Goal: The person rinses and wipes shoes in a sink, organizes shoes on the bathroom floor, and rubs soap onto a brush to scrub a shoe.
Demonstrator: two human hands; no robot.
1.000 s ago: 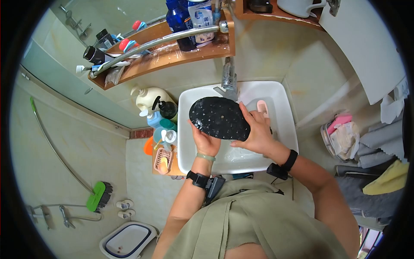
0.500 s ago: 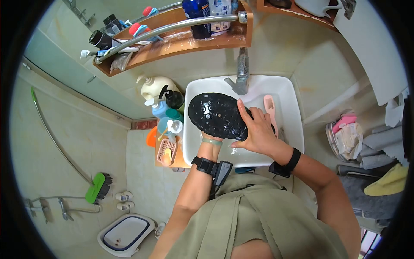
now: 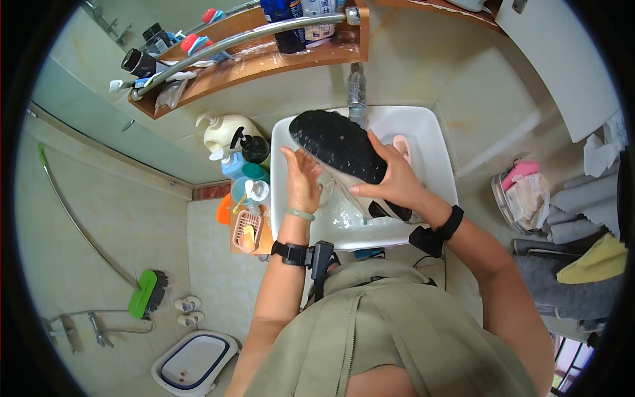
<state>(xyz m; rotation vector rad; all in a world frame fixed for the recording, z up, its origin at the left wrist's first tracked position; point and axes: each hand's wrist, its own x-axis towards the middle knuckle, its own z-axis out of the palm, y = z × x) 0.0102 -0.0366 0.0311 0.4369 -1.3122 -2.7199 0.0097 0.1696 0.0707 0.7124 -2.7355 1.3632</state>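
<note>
A shoe (image 3: pixel 340 147) with a wet black sole and a light upper is tilted over the white sink (image 3: pixel 444 155). My right hand (image 3: pixel 401 177) grips it at its right end, thumb across the near side and fingers around the far edge. Off the shoe's left side, my left hand (image 3: pixel 302 182) is raised, wet, with its fingers extended and apart. Behind the shoe, a pink brush (image 3: pixel 401 147) lies in the sink, partly covered by my right hand. Water glistens in the basin under the shoe. The metal faucet (image 3: pixel 356 92) stands at the back, its lower part hidden by the shoe.
Pump bottles (image 3: pixel 254 147) and a pink basket (image 3: pixel 247 228) crowd the stand left of the sink. A wooden shelf (image 3: pixel 264 66) with a metal rail hangs above. Folded cloths (image 3: pixel 589 212) are at right. A green brush (image 3: pixel 147 294) and a folding basin (image 3: pixel 195 360) are at lower left.
The shoe has turned from sole-up to tilted, so its light upper now shows. My left hand has come out from under it to the left and opened. The view has shifted slightly.
</note>
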